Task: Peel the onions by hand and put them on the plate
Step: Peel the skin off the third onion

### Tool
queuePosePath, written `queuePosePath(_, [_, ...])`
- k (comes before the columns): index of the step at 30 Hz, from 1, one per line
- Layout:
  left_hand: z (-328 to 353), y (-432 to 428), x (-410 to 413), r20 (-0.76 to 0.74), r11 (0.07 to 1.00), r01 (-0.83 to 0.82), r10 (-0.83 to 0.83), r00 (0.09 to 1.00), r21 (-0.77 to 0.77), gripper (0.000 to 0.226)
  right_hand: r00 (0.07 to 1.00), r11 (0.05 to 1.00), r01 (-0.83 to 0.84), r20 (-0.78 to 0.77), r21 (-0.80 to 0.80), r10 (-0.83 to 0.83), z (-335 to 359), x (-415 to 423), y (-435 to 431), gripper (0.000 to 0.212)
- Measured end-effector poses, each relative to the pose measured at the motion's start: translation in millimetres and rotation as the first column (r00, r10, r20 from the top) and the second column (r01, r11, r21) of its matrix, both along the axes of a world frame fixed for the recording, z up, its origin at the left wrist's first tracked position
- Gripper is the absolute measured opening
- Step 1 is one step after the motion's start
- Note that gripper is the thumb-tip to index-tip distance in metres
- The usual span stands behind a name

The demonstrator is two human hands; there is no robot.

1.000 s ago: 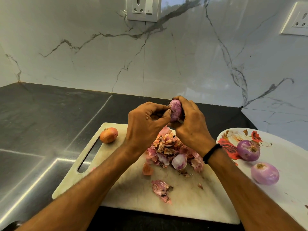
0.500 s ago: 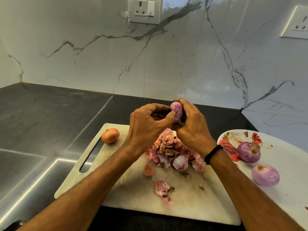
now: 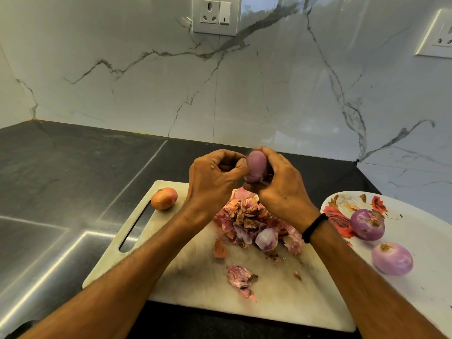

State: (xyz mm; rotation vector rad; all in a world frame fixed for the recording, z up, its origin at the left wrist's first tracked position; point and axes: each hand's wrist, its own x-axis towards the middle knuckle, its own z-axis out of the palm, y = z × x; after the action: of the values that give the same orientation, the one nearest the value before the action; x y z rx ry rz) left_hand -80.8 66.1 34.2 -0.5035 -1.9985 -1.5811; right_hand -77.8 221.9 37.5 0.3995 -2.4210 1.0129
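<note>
- Both bare forearms reach forward from the lower corners and converge, with the hands raised side by side and their backs toward the camera.
- The right hand grips the onion, fingers curled over its top.
- The left hand has its fingers curled inward, and its thumb tip and forefinger pinch at the onion's left side.

Little for you to read here. Wall socket plate, top centre of your view: the switch rocker on its right side carries one short dark vertical stroke, possibly an "I" on-mark (too small to settle). That is the only sign you can pick out. Second socket plate, far right, cut off by the frame edge: nothing legible. Plate at your right: printed red roses and leaves, a pattern, not lettering. Cutting board: nothing legible on its surface.
</note>
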Motion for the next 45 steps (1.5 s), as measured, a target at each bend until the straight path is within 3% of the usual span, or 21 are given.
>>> queuePosePath(5, [3.4, 1.8, 4.5, 0.008, 0.996, 0.080, -0.080, 0.997, 0.034, 0.020, 0.994, 0.987, -0.048, 0.092, -0.151, 0.062, 5.3, -1.2, 4.8, 0.069])
queuePosePath(12, [0.6, 1.7, 3.1, -0.037, 0.992, 0.129, -0.129, 0.991, -0.012, 0.032, 0.986, 0.977, -0.067, 0.138, -0.201, 0.096, 8.8, 0.6, 8.2, 0.069])
queuePosePath(18, [-2.8, 0.8, 0.3, -0.130, 0.992, 0.063, -0.076, 0.989, -0.105, 0.027, 0.991, 0.987, -0.053, 0.116, -0.152, 0.071, 7.7, 0.0, 9.3, 0.067])
queuePosePath(31, [-2.0, -0.7, -0.9, -0.060, 0.996, -0.001, -0.004, 0.998, -0.093, 0.017, 0.998, 1.000, 0.009, 0.059, 0.021, -0.010, -0.6, -1.1, 2.8, 0.078])
queuePosePath(39, [1.0, 3.0, 4.9, -0.030, 0.994, 0.067, -0.070, 0.997, -0.083, 0.045, 0.999, 1.000, 0.018, 0.050, 0.022, -0.019, 1.3, 0.9, 3.6, 0.077])
queuePosePath(45, [-2.4, 0.0, -0.9, -0.053, 0.996, 0.016, -0.021, 0.998, -0.086, 0.023, 0.998, 1.000, 0.008, 0.063, 0.015, -0.009, 2.5, 0.9, 2.7, 0.076])
